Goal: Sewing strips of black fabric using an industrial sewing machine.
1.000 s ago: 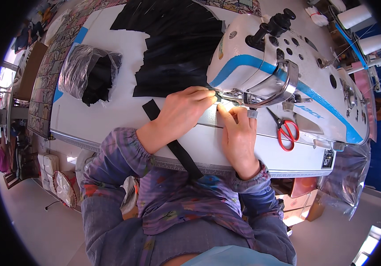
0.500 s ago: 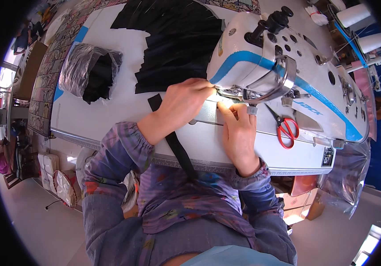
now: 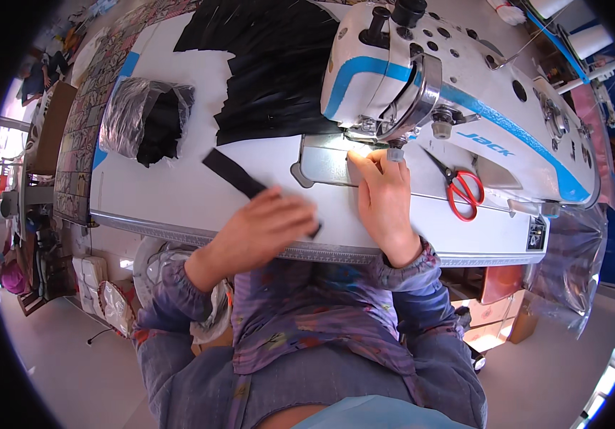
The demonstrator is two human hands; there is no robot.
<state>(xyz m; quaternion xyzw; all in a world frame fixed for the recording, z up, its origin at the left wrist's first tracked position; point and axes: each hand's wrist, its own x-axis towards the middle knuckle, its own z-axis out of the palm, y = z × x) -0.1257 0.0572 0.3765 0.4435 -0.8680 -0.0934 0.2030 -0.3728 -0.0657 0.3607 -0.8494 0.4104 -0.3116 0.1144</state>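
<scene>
A white and blue sewing machine stands on the right of the table. Close to its needle area, my right hand is closed, thumb and fingertips together at the lit metal plate; whatever they hold is too small to make out. My left hand, smeared by motion, is over a black fabric strip near the table's front edge. The strip's far end lies on the white top, its middle is under the hand, and a dark tip shows beyond the fingers. Whether the left fingers grip it is unclear.
Black fabric pieces are spread behind the plate. A clear plastic bag holding black pieces lies at the left. Red-handled scissors rest right of my right hand. A ruler strip runs along the table's front edge.
My left hand has left the needle area and come back toward the front edge, onto the black strip, which has shifted left. My right hand stays by the needle. The camera view has shifted slightly.
</scene>
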